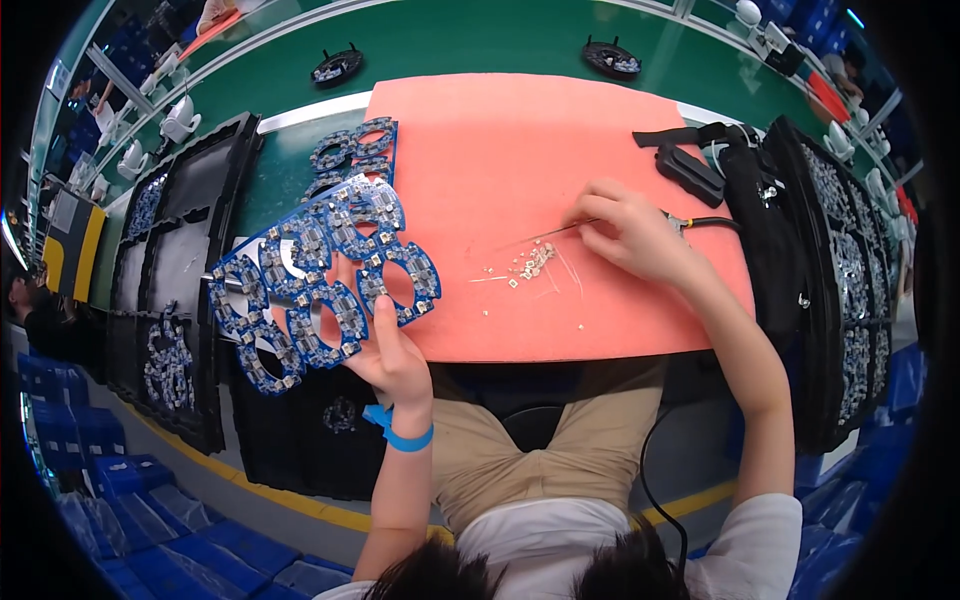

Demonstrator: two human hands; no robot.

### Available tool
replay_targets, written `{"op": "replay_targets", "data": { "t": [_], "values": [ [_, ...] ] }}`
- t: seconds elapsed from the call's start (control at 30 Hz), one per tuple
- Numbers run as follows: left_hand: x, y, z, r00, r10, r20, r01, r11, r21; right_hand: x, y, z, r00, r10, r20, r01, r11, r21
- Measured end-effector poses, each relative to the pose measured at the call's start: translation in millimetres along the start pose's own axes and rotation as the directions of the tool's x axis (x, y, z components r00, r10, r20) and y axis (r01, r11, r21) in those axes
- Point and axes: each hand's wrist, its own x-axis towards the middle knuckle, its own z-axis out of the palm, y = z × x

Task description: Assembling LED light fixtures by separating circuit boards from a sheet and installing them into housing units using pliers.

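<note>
My left hand [392,362] holds up a blue panel of joined ring-shaped circuit boards [315,240] by its near right edge, the thumb lying on its face. The panel is tilted above the left edge of the pink mat [450,140]. Over the mat's right half, my right hand [630,235] pinches a thin pointed tool that looks like tweezers [545,237], its tip toward the left. Just below that tip lies a loose pile of tiny whitish square parts [535,262], with a few thin strips and stray pieces around it.
Behind the held panel lies another blue board panel [372,168]. A tool with yellow-black handles [712,222] and a black case [690,175] lie right. Black trays of boards flank me, left [190,240] and right [835,270]. Two round black holders sit on the green conveyor [470,45].
</note>
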Motion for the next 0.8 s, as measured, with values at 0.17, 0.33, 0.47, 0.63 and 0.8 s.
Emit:
{"op": "replay_targets", "data": {
  "t": [0.17, 0.33, 0.47, 0.63, 0.8],
  "values": [
    [-1.8, -4.1, -1.7, 1.000, 0.014, -0.010, -0.014, 1.000, 0.017, -24.0, -15.3, 9.1, 0.982, 0.136, -0.131, -0.148, 0.985, -0.085],
    [-1.4, -4.5, -0.4, 0.999, 0.040, 0.021, -0.041, 0.998, 0.039, -35.9, -29.8, 23.9, 0.986, 0.061, -0.153, -0.065, 0.998, -0.021],
    [-1.6, -3.1, 1.8, 0.999, 0.031, 0.008, -0.031, 0.999, 0.012, -36.9, -31.2, 28.9, 0.987, 0.047, -0.154, -0.047, 0.999, 0.004],
    [-2.3, -5.4, 1.2, 1.000, 0.024, 0.014, -0.025, 0.999, 0.034, -41.7, -31.0, 32.0, 0.958, 0.156, -0.242, -0.163, 0.987, -0.008],
    [-1.1, -4.0, 0.2, 1.000, 0.009, -0.005, -0.009, 0.999, 0.031, -44.5, -47.4, 36.8, 0.972, 0.146, -0.185, -0.135, 0.988, 0.071]
  ]
}}
